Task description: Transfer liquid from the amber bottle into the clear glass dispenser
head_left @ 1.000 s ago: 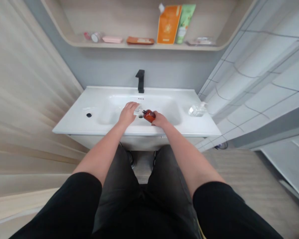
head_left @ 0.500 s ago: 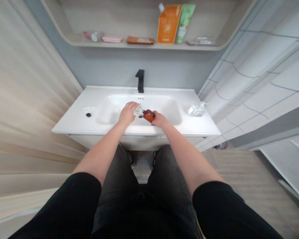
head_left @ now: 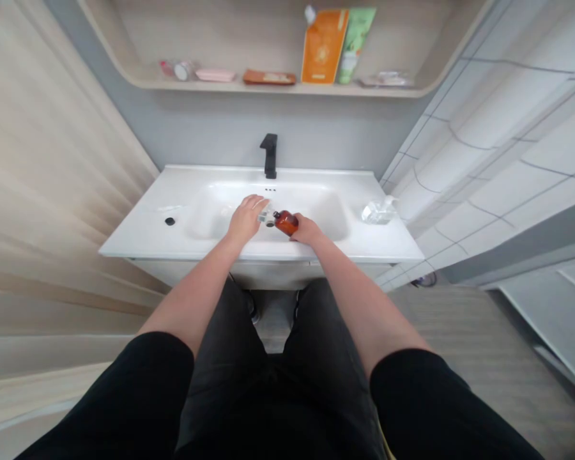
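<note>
Small bathroom, white ceramic sink [head_left: 138, 239] under a black faucet [head_left: 269, 155]. Over the basin, the right hand [head_left: 306, 230] is wrapped around a small amber-brown bottle [head_left: 286, 222] that's lying nearly sideways, neck pointing left at the left hand [head_left: 244, 218]. That hand's fingers are closed on a small clear piece [head_left: 267, 214] right at the bottle's mouth, touching or nearly so. Too tiny to tell what the piece is.
</note>
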Demonstrator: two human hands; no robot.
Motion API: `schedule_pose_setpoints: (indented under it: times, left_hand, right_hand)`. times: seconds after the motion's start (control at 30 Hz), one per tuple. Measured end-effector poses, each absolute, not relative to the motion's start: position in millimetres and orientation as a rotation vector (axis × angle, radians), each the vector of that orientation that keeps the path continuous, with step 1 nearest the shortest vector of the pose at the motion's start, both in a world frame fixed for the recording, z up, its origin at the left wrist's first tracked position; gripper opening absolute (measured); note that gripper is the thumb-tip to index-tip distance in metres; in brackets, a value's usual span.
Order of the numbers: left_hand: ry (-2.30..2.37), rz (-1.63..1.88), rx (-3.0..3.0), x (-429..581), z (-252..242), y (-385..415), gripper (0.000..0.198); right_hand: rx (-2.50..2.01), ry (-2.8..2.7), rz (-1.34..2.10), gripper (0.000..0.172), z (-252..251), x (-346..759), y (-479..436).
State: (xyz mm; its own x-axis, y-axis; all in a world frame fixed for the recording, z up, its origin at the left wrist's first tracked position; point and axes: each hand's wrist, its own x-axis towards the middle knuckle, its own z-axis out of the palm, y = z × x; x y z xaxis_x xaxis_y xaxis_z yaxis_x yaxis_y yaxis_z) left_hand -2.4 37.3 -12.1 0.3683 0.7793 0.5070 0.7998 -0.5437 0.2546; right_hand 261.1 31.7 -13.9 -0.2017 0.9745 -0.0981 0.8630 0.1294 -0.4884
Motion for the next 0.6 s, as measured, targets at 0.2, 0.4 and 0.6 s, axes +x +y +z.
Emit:
schedule_pose_setpoints:
  times: [0.2, 0.4, 0.6]
  left_hand:
    - [-1.491, -0.908, -2.543, -1.7, -10.1, 35.9, 0.079]
    - [-1.468, -0.922, -2.539, -2.4, -11.8, 35.3, 0.078]
    - [-1.446, -0.903, -2.549, -2.3, -11.7, 33.5, 0.079]
  right_hand:
    - [-1.793, -2.168, 0.661, 0.074, -13.2, 261.9, 31.6]
    - [-1.779, -2.159, 0.655, 0.074, -17.0, 262.4, 33.5]
    - [-1.768, -2.161, 0.628, 0.077, -23.2, 263.9, 36.7]
